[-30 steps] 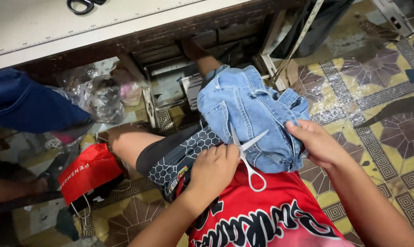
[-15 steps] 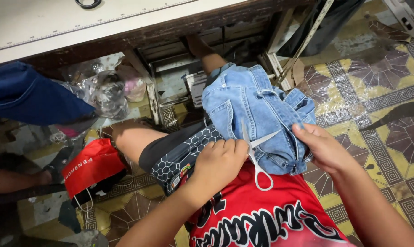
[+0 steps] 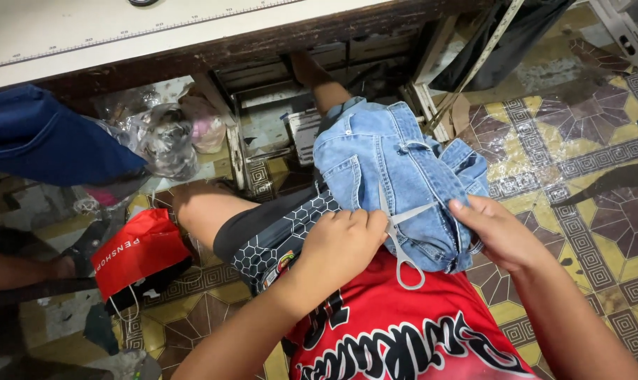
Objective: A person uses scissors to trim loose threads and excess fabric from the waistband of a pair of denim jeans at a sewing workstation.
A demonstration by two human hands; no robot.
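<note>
Gripping a pair of small white thread snips, the left hand is curled shut around one handle loop, the blades spread and laid against the denim; the other loop hangs free below the knuckles. Right hand is clamped on the lower edge of the pale blue denim garment, thumb on top and fingers tucked under the fold, pulling the cloth flat.

That garment lies bunched over the person's right thigh and knee, on the black patterned shorts and above the red printed shirt. As for progress, my reading is that trimming is under way: the blades sit at a seam near the middle of the garment, and no loose thread ends show clearly enough to say how much remains. No finished pile is in sight, so I cannot tell how many pieces are done.

By count, largest first: one long workbench with a ruled edge across the top; one dark blue cloth hanging at the left; one denim garment; one red bag on the tiled floor; one clump of clear plastic bags under the bench; one pair of snips; two hands at work.
</note>
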